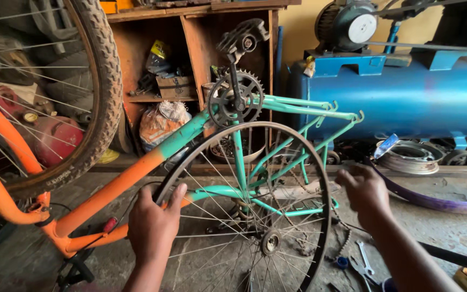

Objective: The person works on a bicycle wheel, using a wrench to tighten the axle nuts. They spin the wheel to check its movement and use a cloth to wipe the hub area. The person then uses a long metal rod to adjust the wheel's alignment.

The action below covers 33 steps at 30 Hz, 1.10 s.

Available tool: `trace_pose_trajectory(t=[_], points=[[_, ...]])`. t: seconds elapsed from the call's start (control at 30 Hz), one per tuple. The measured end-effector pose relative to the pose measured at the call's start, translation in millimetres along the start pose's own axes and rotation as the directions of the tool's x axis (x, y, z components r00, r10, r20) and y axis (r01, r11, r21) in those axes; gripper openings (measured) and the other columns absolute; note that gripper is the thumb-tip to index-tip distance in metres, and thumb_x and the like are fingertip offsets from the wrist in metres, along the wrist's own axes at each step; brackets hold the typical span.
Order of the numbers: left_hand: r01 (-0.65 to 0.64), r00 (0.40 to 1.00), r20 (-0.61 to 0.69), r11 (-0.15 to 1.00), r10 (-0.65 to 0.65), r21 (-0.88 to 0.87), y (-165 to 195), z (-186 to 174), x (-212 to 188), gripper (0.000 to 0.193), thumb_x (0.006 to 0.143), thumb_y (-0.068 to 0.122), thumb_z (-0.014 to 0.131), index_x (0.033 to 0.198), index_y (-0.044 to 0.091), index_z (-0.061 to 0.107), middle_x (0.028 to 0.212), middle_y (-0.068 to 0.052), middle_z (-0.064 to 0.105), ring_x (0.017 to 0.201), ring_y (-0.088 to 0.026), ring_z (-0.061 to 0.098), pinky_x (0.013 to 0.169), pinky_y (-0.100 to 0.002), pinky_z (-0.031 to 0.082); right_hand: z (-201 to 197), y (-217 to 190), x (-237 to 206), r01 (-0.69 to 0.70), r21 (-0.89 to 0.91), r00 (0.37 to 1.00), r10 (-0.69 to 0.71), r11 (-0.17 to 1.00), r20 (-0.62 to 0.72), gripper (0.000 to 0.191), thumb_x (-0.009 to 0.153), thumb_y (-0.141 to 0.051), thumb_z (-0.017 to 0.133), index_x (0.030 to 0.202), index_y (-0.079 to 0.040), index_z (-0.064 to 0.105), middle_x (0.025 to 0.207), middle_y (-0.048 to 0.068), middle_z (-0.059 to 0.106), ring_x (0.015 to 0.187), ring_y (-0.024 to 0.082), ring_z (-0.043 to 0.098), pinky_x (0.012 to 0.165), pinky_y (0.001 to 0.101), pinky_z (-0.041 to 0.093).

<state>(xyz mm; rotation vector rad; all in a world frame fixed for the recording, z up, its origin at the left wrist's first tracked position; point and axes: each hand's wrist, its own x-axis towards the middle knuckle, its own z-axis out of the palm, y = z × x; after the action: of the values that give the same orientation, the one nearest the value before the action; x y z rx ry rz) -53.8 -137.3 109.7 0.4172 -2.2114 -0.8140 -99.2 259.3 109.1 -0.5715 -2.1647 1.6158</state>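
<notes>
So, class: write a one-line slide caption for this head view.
Both hands, left hand and right hand, hold a bare spoked wheel rim beside an upturned orange-and-teal bicycle frame.

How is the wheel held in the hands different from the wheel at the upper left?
The held wheel is a bare dark rim with no tyre; the upper-left wheel wears a knobby tyre. The held wheel is loose, gripped by the left hand with the right hand near its other side; the upper-left wheel sits in the orange fork. Both have thin metal spokes.
</notes>
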Motion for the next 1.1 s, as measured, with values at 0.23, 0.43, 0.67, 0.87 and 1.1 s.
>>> trace_pose_trajectory(t=[0.23, 0.43, 0.67, 0.87, 1.1], points=[[-0.322, 0.947, -0.027, 0.935, 0.322, -0.148, 94, -53, -24, 0.050, 0.081, 0.057, 0.075, 0.102, 0.012, 0.070, 0.076, -0.014, 0.073, 0.073, -0.037, 0.071, 0.063, -0.049, 0.053, -79, -60, 19, 0.597, -0.209, 0.747, -0.632, 0.775, -0.208, 0.041, 0.100, -0.019, 0.079, 0.134, -0.001, 0.065, 0.102, 0.016, 0.071, 0.079, 0.018, 0.063, 0.071, 0.0315, 0.054], [-0.610, 0.785, 0.029, 0.781, 0.618, -0.133, 200, -101, 25, 0.045, 0.085, 0.055, 0.076, 0.106, 0.016, 0.071, 0.078, -0.007, 0.074, 0.068, -0.032, 0.073, 0.058, -0.046, 0.052, -189, -115, -9, 0.592, -0.108, 0.777, -0.601, 0.799, -0.189, 0.045, 0.104, -0.033, 0.063, 0.142, -0.012, 0.056, 0.105, 0.003, 0.072, 0.055, 0.016, 0.052, 0.048, 0.0329, 0.045], [-0.895, 0.432, -0.127, 0.407, 0.893, -0.182, 305, -110, 52, 0.047, 0.081, 0.059, 0.082, 0.093, 0.014, 0.071, 0.079, -0.007, 0.073, 0.076, -0.027, 0.070, 0.066, -0.046, 0.050, -239, -103, -21, 0.369, 0.071, 0.922, -0.375, 0.927, 0.103, 0.047, 0.109, -0.039, 0.053, 0.140, -0.006, 0.065, 0.111, 0.013, 0.075, 0.071, 0.014, 0.063, 0.062, 0.0325, 0.054], [-0.952, 0.179, -0.086, 0.151, 0.980, -0.267, 365, -121, 75, 0.038, 0.090, 0.048, 0.079, 0.098, 0.013, 0.069, 0.090, -0.006, 0.073, 0.089, -0.026, 0.070, 0.079, -0.044, 0.050, -272, -61, -22, 0.156, 0.059, 0.933, -0.167, 0.986, 0.320, 0.052, 0.104, -0.045, 0.050, 0.137, -0.007, 0.066, 0.099, 0.008, 0.068, 0.065, 0.013, 0.051, 0.056, 0.0305, 0.044], [-1.000, -0.009, -0.238, -0.014, 0.971, -0.022, 452, -168, 79, 0.021, 0.091, 0.031, 0.080, 0.099, 0.014, 0.070, 0.088, -0.005, 0.074, 0.084, -0.027, 0.071, 0.072, -0.049, 0.050, -193, -25, -53, 0.110, 0.342, 0.706, -0.315, 0.933, 0.634, 0.059, 0.099, -0.051, 0.046, 0.133, -0.008, 0.067, 0.085, 0.003, 0.059, 0.057, 0.012, 0.037, 0.049, 0.0282, 0.032]])
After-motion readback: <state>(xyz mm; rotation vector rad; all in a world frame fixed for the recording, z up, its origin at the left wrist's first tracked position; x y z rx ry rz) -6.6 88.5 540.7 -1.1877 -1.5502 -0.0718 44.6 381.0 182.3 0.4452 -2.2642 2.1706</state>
